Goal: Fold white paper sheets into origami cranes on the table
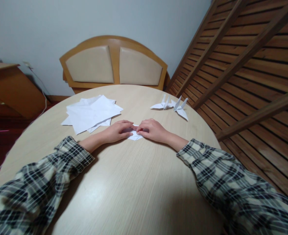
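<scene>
A small piece of folded white paper lies on the round table, partly covered by both hands. My left hand is at its left side, fingers together and thumb on the paper. From the right, my right hand meets it with bent fingers, thumb and fingertips pinched at the paper's upper right. The fingertips of the two hands nearly touch over the paper. The fold under them is largely hidden.
A loose pile of white paper sheets lies at the back left of the table. White paper cranes stand at the back right. Beyond the table are a padded headboard and a slatted wooden panel.
</scene>
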Demonstrator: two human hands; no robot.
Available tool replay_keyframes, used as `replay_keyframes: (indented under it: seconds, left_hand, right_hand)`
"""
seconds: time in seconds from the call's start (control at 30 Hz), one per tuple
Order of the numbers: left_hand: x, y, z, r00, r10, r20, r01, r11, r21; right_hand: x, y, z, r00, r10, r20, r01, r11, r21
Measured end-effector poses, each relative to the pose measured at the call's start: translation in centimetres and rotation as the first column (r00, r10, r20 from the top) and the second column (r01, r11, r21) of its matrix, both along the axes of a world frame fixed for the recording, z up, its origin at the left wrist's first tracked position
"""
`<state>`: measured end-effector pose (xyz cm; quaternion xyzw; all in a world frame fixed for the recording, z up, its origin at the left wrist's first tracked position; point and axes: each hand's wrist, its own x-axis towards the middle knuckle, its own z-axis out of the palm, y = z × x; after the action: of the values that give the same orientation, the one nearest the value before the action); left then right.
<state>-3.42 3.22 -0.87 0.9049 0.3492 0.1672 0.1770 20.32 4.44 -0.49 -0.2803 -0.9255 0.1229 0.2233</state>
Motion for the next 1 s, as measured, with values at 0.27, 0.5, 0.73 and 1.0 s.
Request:
replay_keyframes:
  seconds: [0.27, 0.5, 0.73, 1.0]
  left_hand:
    - [-0.02, 0.12, -0.15, 1.0, 0.003, -0.002, -0.003, 1.0, 0.005]
    - [-0.39, 0.3, -0.04, 0.998, -0.049, -0.031, 0.049, 0.999, -0.013]
    - [-0.64, 0.41, -0.02, 0.995, -0.104, 0.0, 0.104, 0.993, -0.054]
    - [-0.8, 0.33, 0.44, 0.982, -0.188, 0.012, 0.188, 0.979, -0.08]
  right_hand:
    - [0.12, 0.01, 0.1, 0.997, 0.081, 0.001, -0.081, 0.997, -0.018]
    - [0.33, 0.16, 0.03, 0.989, 0.146, 0.018, -0.146, 0.989, -0.015]
    - [0.8, 0.22, 0.37, 0.981, 0.192, 0.03, -0.189, 0.98, -0.069]
    - [0.9, 0.21, 0.26, 0.982, 0.189, 0.012, -0.187, 0.977, -0.1]
